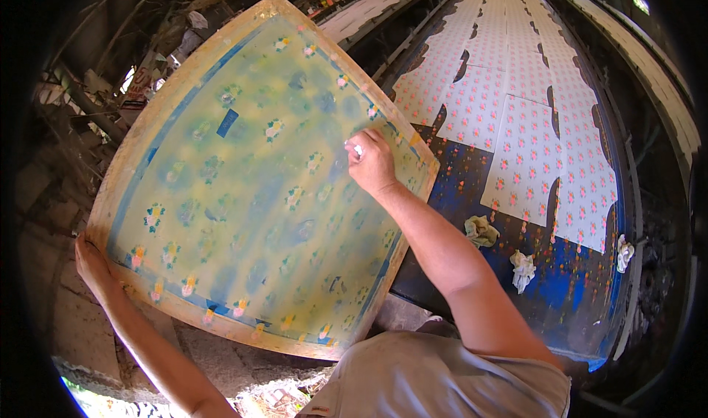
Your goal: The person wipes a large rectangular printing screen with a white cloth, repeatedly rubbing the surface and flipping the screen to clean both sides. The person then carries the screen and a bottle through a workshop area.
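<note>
A large screen-printing frame (103,204) with a wooden border stands tilted before me. Its yellow-green mesh (243,167) carries small floral motifs, blue-grey smears and strips of blue tape. At the frame's lower left corner, my left hand (92,264) is closed around the wooden edge; some fingers are hidden behind it. My right hand (371,163) is closed in a fist against the mesh near its right side. A bit of a white wad (358,150), which looks like crumpled cloth, pokes out between the fingers.
Right of the frame runs a long, paint-spotted dark blue table (457,189). Sheets printed with pink flowers (516,160) cover its far part. Crumpled rags (481,230) lie near its close end. Clutter and branches (96,108) crowd the left.
</note>
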The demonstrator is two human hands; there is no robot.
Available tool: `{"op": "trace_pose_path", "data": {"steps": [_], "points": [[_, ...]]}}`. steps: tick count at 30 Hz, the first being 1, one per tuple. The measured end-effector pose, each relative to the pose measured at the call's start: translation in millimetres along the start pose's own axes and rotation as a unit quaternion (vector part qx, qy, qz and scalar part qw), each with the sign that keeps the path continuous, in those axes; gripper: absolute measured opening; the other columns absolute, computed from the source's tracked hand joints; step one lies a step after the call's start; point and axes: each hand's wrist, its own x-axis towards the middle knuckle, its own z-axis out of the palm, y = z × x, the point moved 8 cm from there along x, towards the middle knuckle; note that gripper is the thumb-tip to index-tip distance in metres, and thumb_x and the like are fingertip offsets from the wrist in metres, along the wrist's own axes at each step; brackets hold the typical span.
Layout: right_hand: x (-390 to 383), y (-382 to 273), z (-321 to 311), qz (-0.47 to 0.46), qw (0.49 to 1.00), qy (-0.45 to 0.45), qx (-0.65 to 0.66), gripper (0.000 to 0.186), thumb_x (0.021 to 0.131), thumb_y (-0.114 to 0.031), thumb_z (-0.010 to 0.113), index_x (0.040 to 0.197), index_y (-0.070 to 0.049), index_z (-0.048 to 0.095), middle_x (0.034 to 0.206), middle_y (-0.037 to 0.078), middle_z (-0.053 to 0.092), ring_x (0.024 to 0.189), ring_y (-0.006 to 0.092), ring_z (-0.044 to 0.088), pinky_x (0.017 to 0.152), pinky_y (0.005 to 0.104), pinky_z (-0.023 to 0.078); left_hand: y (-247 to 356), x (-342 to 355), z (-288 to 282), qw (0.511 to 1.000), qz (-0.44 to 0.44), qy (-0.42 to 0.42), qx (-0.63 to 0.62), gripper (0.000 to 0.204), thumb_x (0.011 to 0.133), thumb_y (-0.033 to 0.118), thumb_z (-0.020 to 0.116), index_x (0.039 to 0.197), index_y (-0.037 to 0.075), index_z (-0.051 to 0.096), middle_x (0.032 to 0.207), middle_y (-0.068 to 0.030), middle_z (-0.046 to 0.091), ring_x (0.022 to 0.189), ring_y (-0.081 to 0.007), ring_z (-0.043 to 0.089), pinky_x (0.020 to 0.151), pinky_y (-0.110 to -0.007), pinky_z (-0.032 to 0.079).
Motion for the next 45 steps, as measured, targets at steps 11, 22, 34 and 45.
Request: {"op": "trace_pose_path", "data": {"steps": [11,22,34,45], "points": [[-4.0,1.5,3.1,0.031,1.000,0.001,0.001,0.021,0.077,0.010,0.074,0.086,-0.007,0.066,0.093,0.010,0.071,0.096,0.0313,0.070,0.081,0.0435,0.060,8.1,-15.2,16.5,0.997,-0.074,0.030,0.004,0.059,0.109,0.046,0.053,0.152,0.007,0.063,0.147,-0.0179,0.064,0.131,-0.0320,0.063,0.107,-0.046,0.050],[-15.8,-36.0,14.8,-0.110,0.990,-0.019,0.083,0.018,0.083,0.007,0.068,0.088,-0.009,0.063,0.095,0.008,0.068,0.097,0.0299,0.066,0.084,0.0429,0.059,-17.0,-3.7,-3.9,0.993,-0.096,0.046,-0.053,0.054,0.112,0.045,0.052,0.146,0.004,0.064,0.098,-0.0105,0.071,0.076,-0.0217,0.064,0.075,-0.043,0.053],[-15.6,-27.2,28.6,-0.210,0.969,-0.098,0.090,0.021,0.079,0.007,0.070,0.088,-0.010,0.062,0.091,0.007,0.064,0.093,0.0299,0.064,0.080,0.0426,0.058,1.5,-22.5,4.6,0.992,-0.118,0.036,0.006,0.059,0.110,0.046,0.046,0.154,0.009,0.062,0.155,-0.0176,0.060,0.136,-0.0342,0.061,0.109,-0.045,0.050],[6.6,-14.1,19.8,-0.194,0.971,-0.115,0.086,0.020,0.078,0.007,0.070,0.085,-0.010,0.062,0.090,0.007,0.066,0.095,0.0299,0.065,0.084,0.0440,0.057,-5.3,-13.8,-5.3,0.990,-0.133,0.026,-0.024,0.060,0.111,0.047,0.048,0.155,0.008,0.060,0.155,-0.0171,0.060,0.136,-0.0334,0.061,0.108,-0.044,0.050]]}}
